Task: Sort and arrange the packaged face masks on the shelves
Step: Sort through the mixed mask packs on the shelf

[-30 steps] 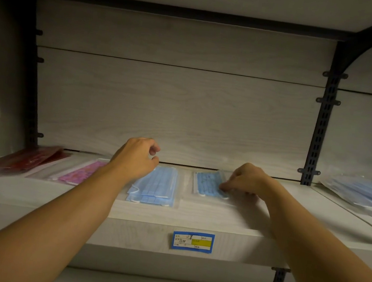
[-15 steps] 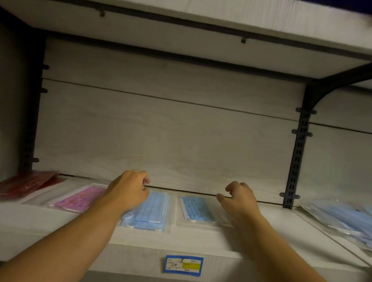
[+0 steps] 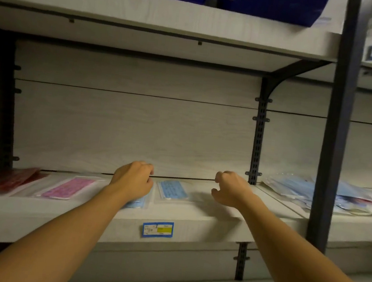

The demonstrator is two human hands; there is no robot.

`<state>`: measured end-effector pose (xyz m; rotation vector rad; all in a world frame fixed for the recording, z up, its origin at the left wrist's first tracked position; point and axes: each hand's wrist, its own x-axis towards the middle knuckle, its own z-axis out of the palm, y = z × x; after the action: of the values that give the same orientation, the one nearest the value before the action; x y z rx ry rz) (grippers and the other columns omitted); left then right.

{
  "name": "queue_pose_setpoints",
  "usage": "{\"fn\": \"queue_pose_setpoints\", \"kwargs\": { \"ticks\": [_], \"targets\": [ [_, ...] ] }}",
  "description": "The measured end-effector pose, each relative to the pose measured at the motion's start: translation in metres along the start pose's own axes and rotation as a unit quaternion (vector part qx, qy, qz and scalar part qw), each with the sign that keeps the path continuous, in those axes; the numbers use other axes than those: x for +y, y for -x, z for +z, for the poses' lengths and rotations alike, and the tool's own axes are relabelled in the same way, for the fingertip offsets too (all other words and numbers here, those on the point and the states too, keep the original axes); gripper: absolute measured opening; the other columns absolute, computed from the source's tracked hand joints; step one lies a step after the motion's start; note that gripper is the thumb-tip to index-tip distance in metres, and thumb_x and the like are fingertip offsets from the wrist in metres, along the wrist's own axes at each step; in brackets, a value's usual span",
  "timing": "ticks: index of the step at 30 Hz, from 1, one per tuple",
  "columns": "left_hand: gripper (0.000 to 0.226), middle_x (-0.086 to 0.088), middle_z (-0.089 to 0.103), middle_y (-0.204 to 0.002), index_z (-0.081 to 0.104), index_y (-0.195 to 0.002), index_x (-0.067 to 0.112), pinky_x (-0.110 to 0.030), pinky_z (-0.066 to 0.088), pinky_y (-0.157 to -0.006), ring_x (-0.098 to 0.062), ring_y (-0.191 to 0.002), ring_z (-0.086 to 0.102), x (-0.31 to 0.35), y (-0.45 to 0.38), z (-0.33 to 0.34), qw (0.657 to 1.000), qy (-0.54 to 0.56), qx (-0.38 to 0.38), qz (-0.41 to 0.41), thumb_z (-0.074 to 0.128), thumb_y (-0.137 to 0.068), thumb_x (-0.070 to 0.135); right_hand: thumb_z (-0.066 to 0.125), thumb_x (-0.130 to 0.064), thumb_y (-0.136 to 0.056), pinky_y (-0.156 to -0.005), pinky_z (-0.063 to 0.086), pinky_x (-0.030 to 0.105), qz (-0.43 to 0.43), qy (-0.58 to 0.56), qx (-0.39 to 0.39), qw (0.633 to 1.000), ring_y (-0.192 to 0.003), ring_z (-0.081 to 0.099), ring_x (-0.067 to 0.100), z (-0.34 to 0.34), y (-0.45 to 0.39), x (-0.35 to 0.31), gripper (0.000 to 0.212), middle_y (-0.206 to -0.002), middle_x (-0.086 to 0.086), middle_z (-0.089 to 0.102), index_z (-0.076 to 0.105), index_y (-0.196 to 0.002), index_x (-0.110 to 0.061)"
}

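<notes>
Loosely curled hands (image 3: 133,181) above packaged masks (image 3: 173,190)

Red mask pack (image 3: 2,180) flat at shelf (image 3: 194,218) far left, pink mask pack (image 3: 68,187) just beside it, light-blue mask pack (image 3: 137,202) partly hidden, small blue mask pack (image 3: 173,190) flat alongside, loose heap of blue packs (image 3: 295,190) on adjoining shelf right.

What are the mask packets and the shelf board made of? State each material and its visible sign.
Blue mask packet: apparently clear glossy plastic film, since the mask shows through and the edges catch light. Shelf board: seemingly pale matte wood-look laminate or wood, with faint grain lines; which one cannot be told.
</notes>
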<state>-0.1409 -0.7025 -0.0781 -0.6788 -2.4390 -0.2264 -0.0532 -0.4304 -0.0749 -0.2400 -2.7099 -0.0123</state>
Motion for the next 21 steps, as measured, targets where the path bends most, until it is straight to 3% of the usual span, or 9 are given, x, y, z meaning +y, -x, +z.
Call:
{"fn": "queue_pose_setpoints", "kwargs": {
  "ticks": [5,10,16,21],
  "targets": [
    [0.023,0.0,0.067,-0.107,0.068,-0.107,0.024,-0.033,0.054,-0.077,-0.022,-0.09,0.063,0.045,0.008,-0.012,0.999,-0.032,-0.018,0.023,0.049,-0.097,0.034,0.061,-0.035,-0.09,-0.084,0.057,0.041,0.007,0.002,-0.005,1.0,-0.097,0.06,0.026,-0.012,0.033,0.032,0.038,-0.117,0.006,0.06,0.059,-0.121,-0.013],
    [0.026,-0.001,0.067,-0.108,0.068,-0.106,0.022,-0.032,0.053,-0.075,-0.025,-0.093,0.064,0.103,0.019,-0.023,0.998,-0.033,-0.03,0.033,0.048,-0.097,0.036,0.064,-0.036,-0.093,-0.088,0.056,0.042,0.009,-0.002,-0.009,1.0,-0.1,0.06,0.026,-0.024,0.071,0.065,0.043,-0.121,0.009,0.059,0.056,-0.126,-0.011],
    [0.027,-0.002,0.064,-0.116,0.065,-0.114,0.021,-0.034,0.053,-0.079,-0.027,-0.1,0.063,0.171,0.039,-0.027,0.997,-0.005,-0.066,0.041,0.051,-0.094,0.033,0.065,-0.031,-0.089,-0.088,0.056,0.044,-0.005,-0.047,0.006,0.999,-0.1,0.061,0.027,-0.044,0.111,0.101,0.037,-0.116,0.01,0.063,0.059,-0.119,-0.009],
    [0.029,-0.004,0.063,-0.118,0.066,-0.117,0.016,-0.033,0.053,-0.08,-0.028,-0.103,0.062,0.225,0.054,-0.036,0.997,0.011,-0.069,0.036,0.052,-0.096,0.031,0.066,-0.026,-0.089,-0.089,0.056,0.037,-0.003,-0.071,0.016,0.997,-0.1,0.06,0.023,-0.057,0.145,0.134,0.035,-0.118,0.006,0.062,0.06,-0.121,-0.011]
  ]
}}
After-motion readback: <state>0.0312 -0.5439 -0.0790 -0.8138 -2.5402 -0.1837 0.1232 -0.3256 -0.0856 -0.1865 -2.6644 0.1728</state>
